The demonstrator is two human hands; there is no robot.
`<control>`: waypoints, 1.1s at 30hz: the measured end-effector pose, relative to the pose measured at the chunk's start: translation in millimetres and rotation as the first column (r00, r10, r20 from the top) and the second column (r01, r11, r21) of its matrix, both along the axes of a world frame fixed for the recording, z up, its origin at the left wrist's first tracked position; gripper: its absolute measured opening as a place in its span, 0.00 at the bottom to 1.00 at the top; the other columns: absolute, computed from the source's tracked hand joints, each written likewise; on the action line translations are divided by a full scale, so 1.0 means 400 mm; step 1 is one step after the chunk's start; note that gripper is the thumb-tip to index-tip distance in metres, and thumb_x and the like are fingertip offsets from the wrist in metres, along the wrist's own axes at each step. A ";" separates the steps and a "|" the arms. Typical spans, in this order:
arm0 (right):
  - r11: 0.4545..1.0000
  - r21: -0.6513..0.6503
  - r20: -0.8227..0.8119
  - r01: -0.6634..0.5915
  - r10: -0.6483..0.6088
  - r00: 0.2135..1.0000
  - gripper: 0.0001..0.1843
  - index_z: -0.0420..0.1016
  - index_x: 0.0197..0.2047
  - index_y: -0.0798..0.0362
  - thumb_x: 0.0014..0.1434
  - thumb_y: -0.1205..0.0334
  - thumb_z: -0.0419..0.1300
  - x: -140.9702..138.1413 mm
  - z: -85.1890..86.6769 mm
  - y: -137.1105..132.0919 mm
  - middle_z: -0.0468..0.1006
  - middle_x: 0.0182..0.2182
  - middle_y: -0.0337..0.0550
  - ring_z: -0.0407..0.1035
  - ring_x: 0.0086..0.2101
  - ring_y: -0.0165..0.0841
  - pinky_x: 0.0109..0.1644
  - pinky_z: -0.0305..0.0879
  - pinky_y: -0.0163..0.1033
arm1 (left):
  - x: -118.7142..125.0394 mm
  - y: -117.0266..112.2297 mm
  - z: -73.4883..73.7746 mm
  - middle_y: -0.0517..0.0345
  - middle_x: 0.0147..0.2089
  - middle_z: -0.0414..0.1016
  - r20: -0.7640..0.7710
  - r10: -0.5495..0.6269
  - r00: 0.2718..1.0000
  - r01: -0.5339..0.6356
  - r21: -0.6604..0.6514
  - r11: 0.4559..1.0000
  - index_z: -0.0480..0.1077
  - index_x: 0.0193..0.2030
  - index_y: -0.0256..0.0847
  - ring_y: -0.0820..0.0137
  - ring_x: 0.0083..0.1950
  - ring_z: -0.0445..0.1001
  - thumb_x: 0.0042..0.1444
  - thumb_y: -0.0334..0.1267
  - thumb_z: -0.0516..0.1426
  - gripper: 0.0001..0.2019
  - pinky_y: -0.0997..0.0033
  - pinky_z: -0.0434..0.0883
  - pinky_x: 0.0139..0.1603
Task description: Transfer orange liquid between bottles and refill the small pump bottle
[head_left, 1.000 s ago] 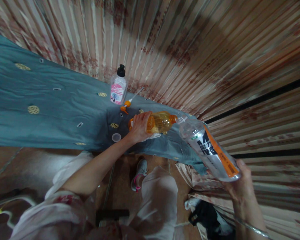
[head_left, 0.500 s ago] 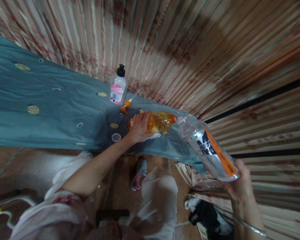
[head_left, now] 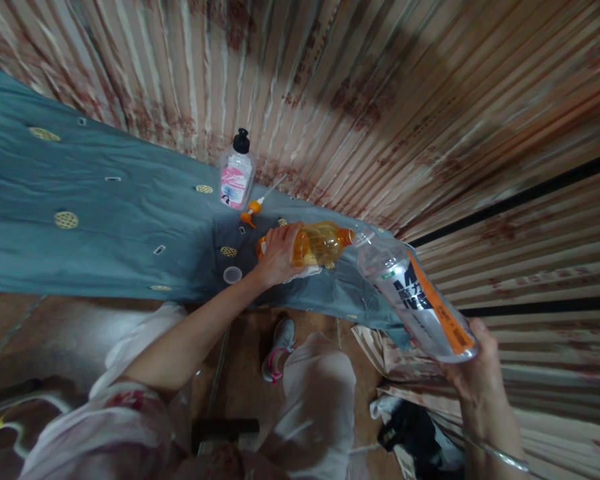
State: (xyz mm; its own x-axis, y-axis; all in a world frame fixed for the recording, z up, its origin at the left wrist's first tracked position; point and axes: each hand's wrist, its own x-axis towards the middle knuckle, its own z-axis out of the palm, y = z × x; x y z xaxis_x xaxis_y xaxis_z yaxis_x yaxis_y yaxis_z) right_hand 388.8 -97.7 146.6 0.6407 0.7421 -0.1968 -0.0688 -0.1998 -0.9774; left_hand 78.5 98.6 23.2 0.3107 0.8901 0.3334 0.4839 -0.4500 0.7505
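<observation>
My left hand (head_left: 281, 255) is wrapped round an amber see-through bottle (head_left: 325, 243), which lies tilted with its uncapped neck to the right. My right hand (head_left: 475, 367) grips the base end of a clear plastic bottle (head_left: 420, 300) with an orange, black and white label. The two bottle mouths meet, or nearly so; whether they touch I cannot tell. Behind my left hand lies an orange pump head (head_left: 251, 212) with a thin tube. A small clear round cap (head_left: 233, 275) lies near the cloth's front edge. Something white shows under the amber bottle.
A clear bottle with a pink label and black pump top (head_left: 237, 173) stands at the back of the blue-green cloth (head_left: 130, 220). Pleated curtain (head_left: 300, 80) hangs behind and to the right, with dark bars (head_left: 520, 197) across it. A black and white bundle (head_left: 420, 433) lies on the floor.
Both hands and bottles keep nearly the same pose. The clear bottle in my right hand has shifted only very slightly.
</observation>
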 end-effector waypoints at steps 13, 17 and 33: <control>0.998 0.033 0.072 -0.046 0.043 0.996 0.21 0.86 0.38 0.45 0.53 0.38 0.69 0.024 -0.005 -0.011 0.88 0.30 0.44 0.84 0.43 0.52 0.59 0.74 0.64 | 0.000 0.000 -0.004 0.33 0.70 0.67 -0.024 -0.004 1.000 0.004 0.011 1.000 0.57 0.71 0.36 0.41 0.68 0.67 0.44 0.43 0.70 0.48 0.38 0.61 0.70; 0.999 0.016 0.076 -0.040 0.039 0.996 0.21 0.86 0.36 0.45 0.51 0.37 0.69 0.026 -0.003 -0.008 0.87 0.29 0.45 0.84 0.42 0.52 0.59 0.74 0.64 | -0.001 0.002 -0.008 0.35 0.69 0.68 -0.026 -0.006 1.000 0.006 0.025 1.000 0.56 0.71 0.40 0.42 0.68 0.68 0.45 0.43 0.70 0.47 0.38 0.61 0.70; 0.997 0.060 0.086 -0.044 0.039 0.996 0.18 0.84 0.34 0.44 0.52 0.39 0.70 0.019 0.005 -0.007 0.87 0.28 0.43 0.84 0.43 0.52 0.57 0.75 0.66 | 0.000 0.001 -0.009 0.36 0.69 0.67 -0.022 -0.002 1.000 0.002 0.023 1.000 0.58 0.71 0.39 0.42 0.68 0.67 0.43 0.43 0.72 0.49 0.39 0.62 0.70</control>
